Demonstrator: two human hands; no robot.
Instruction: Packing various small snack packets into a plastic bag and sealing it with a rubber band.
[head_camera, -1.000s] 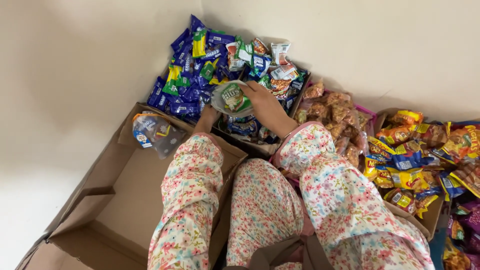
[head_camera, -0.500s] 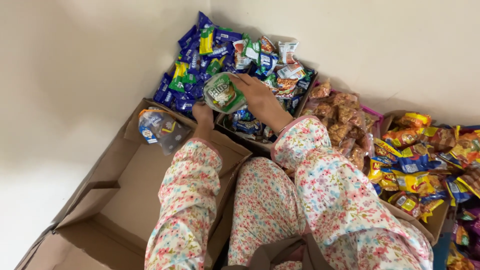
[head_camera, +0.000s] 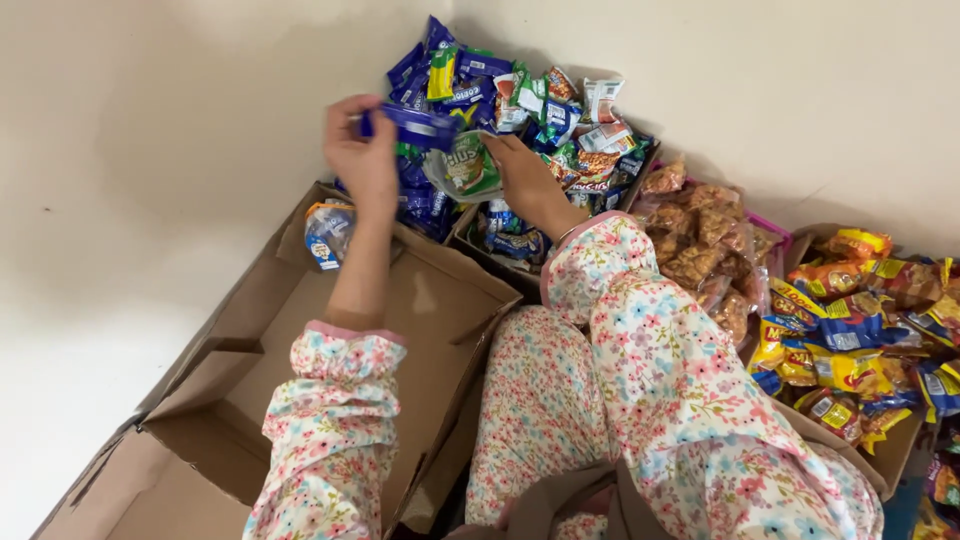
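Observation:
My left hand (head_camera: 362, 155) is raised over the far corner of an open cardboard box (head_camera: 300, 400) and pinches a blue snack packet (head_camera: 415, 125) by its end. My right hand (head_camera: 522, 180) holds a clear plastic bag (head_camera: 462, 168) with green and white snack packets inside it. The blue packet sits just above the mouth of that bag. Both hands hover in front of a heap of blue, green and white snack packets (head_camera: 520, 100) piled in a box against the wall. Flowered sleeves cover both my arms.
One clear filled snack bag (head_camera: 328, 232) lies in the far corner of the open cardboard box. To the right stand a box of brown snack bags (head_camera: 705, 245) and a box of yellow, orange and blue packets (head_camera: 860, 340). A pale wall runs behind everything.
My left hand rose from the box edge up to the pile and now grips a blue packet. My right hand with the clear bag shifted slightly up and left.

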